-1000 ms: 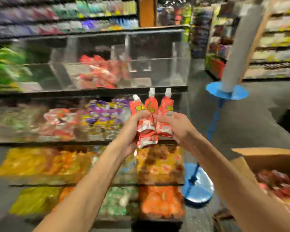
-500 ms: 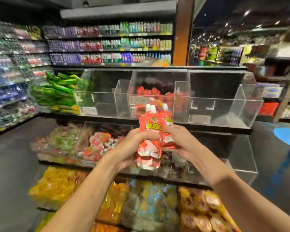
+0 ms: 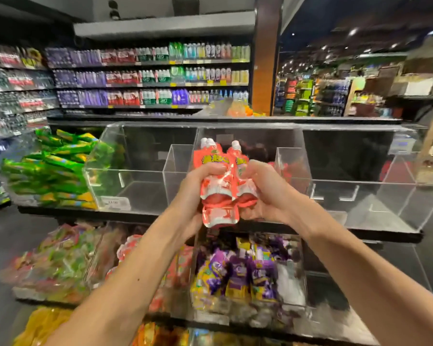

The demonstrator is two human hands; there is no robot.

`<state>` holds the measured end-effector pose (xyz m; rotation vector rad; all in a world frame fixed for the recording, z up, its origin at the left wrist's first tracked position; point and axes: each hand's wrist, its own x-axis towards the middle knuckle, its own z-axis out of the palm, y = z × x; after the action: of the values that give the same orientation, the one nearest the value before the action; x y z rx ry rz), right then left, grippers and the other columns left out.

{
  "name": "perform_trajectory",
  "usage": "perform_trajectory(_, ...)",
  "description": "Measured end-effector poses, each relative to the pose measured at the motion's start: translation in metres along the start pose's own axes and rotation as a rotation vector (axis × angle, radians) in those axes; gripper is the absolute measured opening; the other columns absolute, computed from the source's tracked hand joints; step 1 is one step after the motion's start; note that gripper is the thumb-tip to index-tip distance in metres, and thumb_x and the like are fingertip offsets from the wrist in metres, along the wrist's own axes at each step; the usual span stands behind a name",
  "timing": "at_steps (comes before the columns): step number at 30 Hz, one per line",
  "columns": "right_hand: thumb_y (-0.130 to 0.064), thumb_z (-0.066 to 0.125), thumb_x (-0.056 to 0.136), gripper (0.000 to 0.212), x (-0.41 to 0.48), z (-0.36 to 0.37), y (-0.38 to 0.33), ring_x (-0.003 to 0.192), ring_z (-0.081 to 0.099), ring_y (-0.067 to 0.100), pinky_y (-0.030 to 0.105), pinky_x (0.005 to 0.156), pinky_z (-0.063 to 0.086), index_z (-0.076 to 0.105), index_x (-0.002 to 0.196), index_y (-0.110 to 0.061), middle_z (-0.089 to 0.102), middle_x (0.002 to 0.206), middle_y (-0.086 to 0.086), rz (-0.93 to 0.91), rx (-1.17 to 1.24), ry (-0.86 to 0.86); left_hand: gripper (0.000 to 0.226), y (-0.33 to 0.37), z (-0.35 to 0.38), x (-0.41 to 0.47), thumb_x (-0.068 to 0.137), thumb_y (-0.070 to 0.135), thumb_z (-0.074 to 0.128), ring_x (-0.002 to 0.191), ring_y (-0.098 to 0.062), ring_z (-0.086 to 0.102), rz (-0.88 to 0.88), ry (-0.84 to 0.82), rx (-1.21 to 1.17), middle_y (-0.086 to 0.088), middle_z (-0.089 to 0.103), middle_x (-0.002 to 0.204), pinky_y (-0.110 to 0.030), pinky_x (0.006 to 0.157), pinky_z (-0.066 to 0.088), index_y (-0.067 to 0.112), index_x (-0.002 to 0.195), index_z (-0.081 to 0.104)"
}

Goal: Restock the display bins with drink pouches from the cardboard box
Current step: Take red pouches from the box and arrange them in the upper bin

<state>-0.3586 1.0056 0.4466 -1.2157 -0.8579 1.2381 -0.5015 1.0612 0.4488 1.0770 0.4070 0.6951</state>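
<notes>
Our left hand (image 3: 193, 196) and right hand (image 3: 269, 193) grip red drink pouches (image 3: 216, 181) before clear bins (image 3: 135, 188). Green packs (image 3: 53, 168) fill the leftmost. Bottle shelves (image 3: 148, 78) stand far behind.

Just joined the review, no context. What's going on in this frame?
A person is restocking a shop display. Both hands hold one bunch of red drink pouches upright, spouts up: the left hand grips the front ones and the right hand grips those beside them. The bunch is in front of the top-row clear bin, not yet in it; some red packs show inside. Green packs fill the bin at far left, and purple pouches sit a row below. The cardboard box is out of view.
</notes>
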Motion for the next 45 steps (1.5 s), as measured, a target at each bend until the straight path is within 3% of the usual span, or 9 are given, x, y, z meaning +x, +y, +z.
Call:
perform_trajectory(2,-0.016,0.040,0.087,0.023,0.010,-0.008,-0.010,0.066,0.065,0.022,0.034,0.064,0.057,0.061,0.098,-0.012,0.067,0.080,0.007,0.036,0.007,-0.011,0.040,0.008,-0.005,0.018,0.069,0.023,0.066,0.083,-0.029,0.070,-0.015,-0.024,0.033,-0.018,0.072,0.100,-0.044,0.085,0.057,0.004,0.104,0.070)
perform_trajectory(5,-0.009,0.051,0.091,0.029,0.018,-0.015,-0.019,0.100,0.062,0.027,0.044,0.092,0.055,0.060,0.119,-0.011,0.067,0.116,0.014,-0.016,0.035,-0.001,0.058,0.018,-0.015,0.047,0.062,0.022,0.076,0.093,-0.034,0.070,-0.057,-0.066,0.066,-0.021,0.071,0.110,-0.046,0.085,0.059,0.001,0.115,0.069)
perform_trajectory(8,-0.022,0.073,0.086,0.030,0.027,-0.023,-0.028,0.083,0.070,0.024,0.031,0.065,0.056,0.070,0.110,-0.004,0.073,0.104,0.013,-0.109,-0.275,0.352,0.054,0.031,-0.027,0.077,0.069,0.022,0.075,0.089,-0.034,0.070,-0.075,-0.071,0.091,-0.022,0.071,0.111,-0.042,0.076,0.060,0.002,0.118,0.068)
perform_trajectory(15,-0.056,0.071,0.060,0.051,0.068,-0.046,-0.040,0.073,0.071,0.024,0.052,0.081,0.059,0.074,0.068,-0.006,0.074,0.067,0.007,-0.103,-0.659,0.843,0.019,0.053,-0.041,0.126,0.082,0.022,0.068,0.059,-0.025,0.068,-0.131,-0.139,0.199,-0.011,0.068,0.076,-0.030,0.055,0.056,0.010,0.097,0.066)
perform_trajectory(20,-0.036,0.066,0.081,0.032,0.094,-0.042,-0.052,0.093,0.071,0.031,0.036,0.086,0.057,0.070,0.088,-0.005,0.073,0.095,0.013,-0.052,-0.861,1.006,0.013,0.050,-0.040,0.142,0.086,0.020,0.065,0.053,-0.025,0.066,-0.177,-0.149,0.190,-0.011,0.065,0.069,-0.029,0.050,0.055,0.007,0.090,0.063)
perform_trajectory(24,-0.018,0.065,0.090,0.019,0.118,-0.033,-0.054,0.115,0.060,0.037,0.036,0.087,0.049,0.065,0.104,-0.005,0.064,0.120,0.018,-0.060,-0.980,1.037,0.026,0.043,-0.037,0.150,0.084,0.024,0.067,0.077,-0.032,0.069,-0.199,-0.132,0.213,-0.015,0.066,0.084,-0.035,0.062,0.059,0.007,0.103,0.064)
perform_trajectory(27,-0.017,0.063,0.092,0.036,0.136,-0.038,-0.050,0.121,0.057,0.038,0.038,0.093,0.048,0.056,0.123,0.000,0.058,0.129,0.021,-0.033,-1.033,1.057,0.032,0.041,-0.033,0.153,0.081,0.025,0.069,0.089,-0.034,0.067,-0.219,-0.099,0.226,-0.016,0.067,0.091,-0.038,0.069,0.060,0.007,0.107,0.064)
perform_trajectory(39,-0.045,0.055,0.098,0.048,0.158,-0.056,-0.045,0.122,0.056,0.035,0.040,0.096,0.046,0.059,0.125,-0.006,0.059,0.130,0.017,0.066,-1.209,0.928,0.021,0.036,-0.028,0.158,0.089,0.027,0.062,0.065,-0.022,0.068,-0.241,-0.120,0.253,-0.008,0.070,0.075,-0.029,0.059,0.059,0.008,0.093,0.066)
perform_trajectory(45,-0.048,0.048,0.099,0.048,0.156,-0.060,-0.046,0.130,0.040,0.037,0.047,0.106,0.036,0.061,0.123,-0.008,0.059,0.129,0.016,0.019,-1.430,0.789,0.027,0.046,-0.034,0.157,0.086,0.031,0.065,0.071,-0.025,0.067,-0.301,-0.091,0.214,-0.011,0.068,0.084,-0.034,0.074,0.057,0.008,0.100,0.065)
